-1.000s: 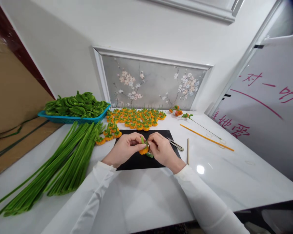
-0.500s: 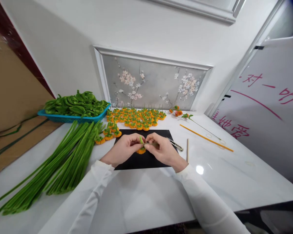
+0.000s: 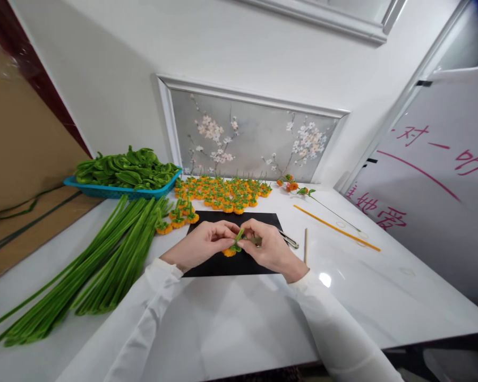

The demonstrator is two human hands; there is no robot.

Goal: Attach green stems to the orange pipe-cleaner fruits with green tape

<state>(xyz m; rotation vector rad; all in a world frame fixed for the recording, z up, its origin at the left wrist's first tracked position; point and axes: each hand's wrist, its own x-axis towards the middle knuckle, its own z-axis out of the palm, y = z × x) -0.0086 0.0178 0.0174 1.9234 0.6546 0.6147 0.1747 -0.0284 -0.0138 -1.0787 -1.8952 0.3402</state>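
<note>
Over the black mat (image 3: 223, 269), both hands meet at one small orange pipe-cleaner flower (image 3: 229, 253) with a green top. My left hand (image 3: 201, 243) pinches the flower from the left, its fingertips covering part of it. From the other side, my right hand (image 3: 273, 248) closes thumb and finger on the green stem. A small greyish thing shows within the right hand's curled fingers, too hidden to name. Beyond the right hand lies a utility knife (image 3: 289, 239), partly covered by it. A thin tan stick (image 3: 306, 247) rests just right of the mat.
Several similar orange flowers (image 3: 227, 193) stand in rows at the back. Left of them is a blue tray (image 3: 115, 191) heaped with green leaves (image 3: 131, 165). Long green pipe cleaners (image 3: 87, 270) spread at the left. An orange strip (image 3: 336, 228) and a stemmed flower (image 3: 302, 191) lie right.
The flower has turned and dropped slightly between my fingers, its green stem now leaning right. A green piece seen beneath it earlier no longer shows. My right fingers have shifted along the stem.
</note>
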